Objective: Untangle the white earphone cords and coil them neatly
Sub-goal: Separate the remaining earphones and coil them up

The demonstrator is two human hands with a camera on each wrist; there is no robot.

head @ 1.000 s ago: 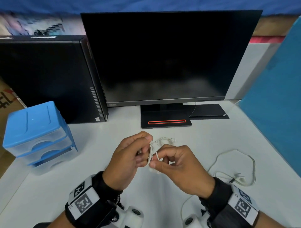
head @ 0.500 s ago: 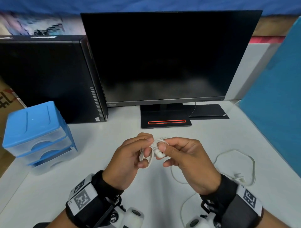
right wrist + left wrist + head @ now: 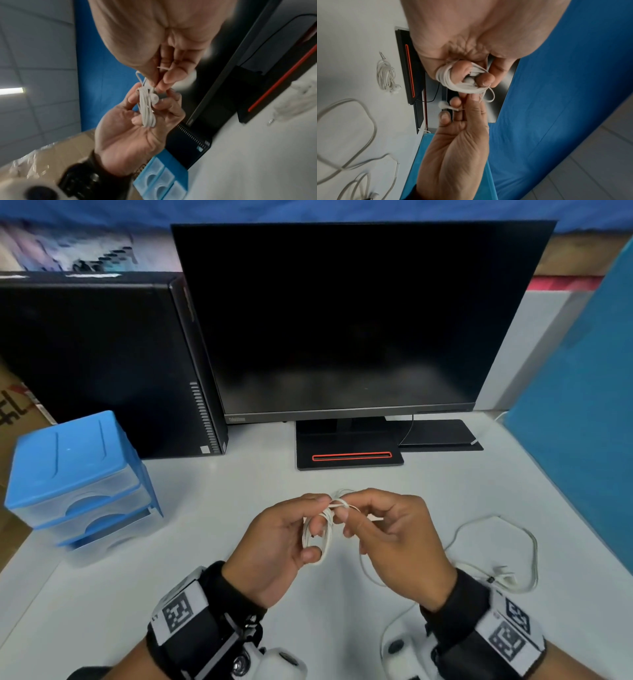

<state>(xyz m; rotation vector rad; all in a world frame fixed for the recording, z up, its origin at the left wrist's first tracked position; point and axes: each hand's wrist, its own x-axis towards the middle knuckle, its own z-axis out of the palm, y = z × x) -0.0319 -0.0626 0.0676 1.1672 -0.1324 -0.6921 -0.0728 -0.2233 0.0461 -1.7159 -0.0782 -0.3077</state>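
My left hand (image 3: pixel 313 525) holds a coil of white earphone cord (image 3: pixel 325 539) looped round its fingers, a little above the white desk (image 3: pixel 239 508). My right hand (image 3: pixel 346 518) pinches the cord's free end at the top of the coil. In the left wrist view the coil (image 3: pixel 447 78) wraps one finger, one earbud (image 3: pixel 469 80) is tucked in it, and another earbud (image 3: pixel 441 104) sticks out between the right hand's fingers. A second white earphone cord (image 3: pixel 496 542) lies loose on the desk at right. A third coiled earphone (image 3: pixel 386 77) lies by the monitor base.
A black monitor (image 3: pixel 359 320) on its base (image 3: pixel 349 455) stands straight ahead, with a black PC tower (image 3: pixel 102 364) to its left. A blue plastic drawer box (image 3: pixel 75 474) sits at the left. A blue partition (image 3: pixel 582 422) walls the right side.
My right hand rose from below the coil to its top, carrying the cord end round. The left hand kept holding the coil in place.
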